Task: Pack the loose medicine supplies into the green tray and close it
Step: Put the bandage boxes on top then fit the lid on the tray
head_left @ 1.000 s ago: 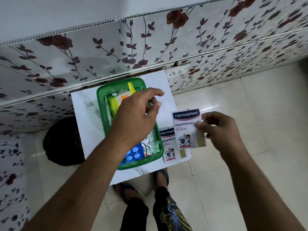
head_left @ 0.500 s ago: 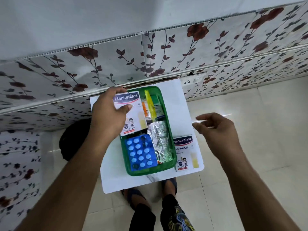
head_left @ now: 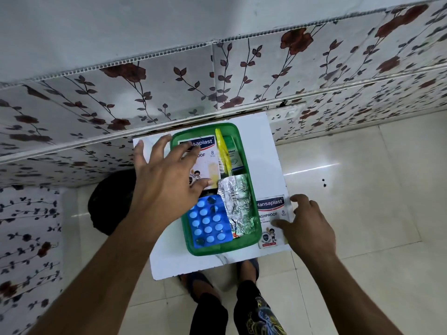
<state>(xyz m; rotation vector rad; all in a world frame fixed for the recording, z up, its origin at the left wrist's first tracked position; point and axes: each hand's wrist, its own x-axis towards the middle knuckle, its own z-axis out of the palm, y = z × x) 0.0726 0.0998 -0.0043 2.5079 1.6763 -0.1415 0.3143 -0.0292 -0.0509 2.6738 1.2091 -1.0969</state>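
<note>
Left hand [head_left: 167, 182] fingers spread, empty, over plaster box [head_left: 205, 160] inside green tray [head_left: 251, 240], right hand [head_left: 307, 226] fingers loosely open, touching second plaster box [head_left: 269, 213] beside tray

Single view only, head-mounted, wide-angle. It looks steeply down and forward from above the small white bench [head_left: 266, 146], at arm's length. Both forearms enter from the near edge. The floral wall panel [head_left: 169, 93] fills the far half; floor tiles [head_left: 362, 189] lie right.

"Hansaplast" and "8" on both plaster packs [head_left: 205, 153], [head_left: 271, 211]
</note>
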